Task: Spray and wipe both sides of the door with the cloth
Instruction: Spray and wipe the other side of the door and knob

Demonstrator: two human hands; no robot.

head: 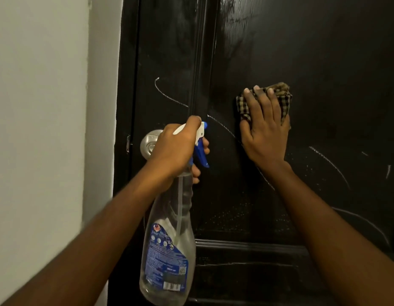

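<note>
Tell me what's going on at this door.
A person is cleaning a black door. The right hand presses a checked cloth flat against it. The left hand grips a clear spray bottle by its neck, in front of the silver knob. White curved marks and fine droplets show on the door below the cloth.

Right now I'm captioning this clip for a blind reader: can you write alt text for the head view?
A right hand presses a checked cloth flat against a black door streaked with white lines. The left hand holds a clear spray bottle by its trigger head, in front of a silver doorknob, with a white wall at left.
</note>
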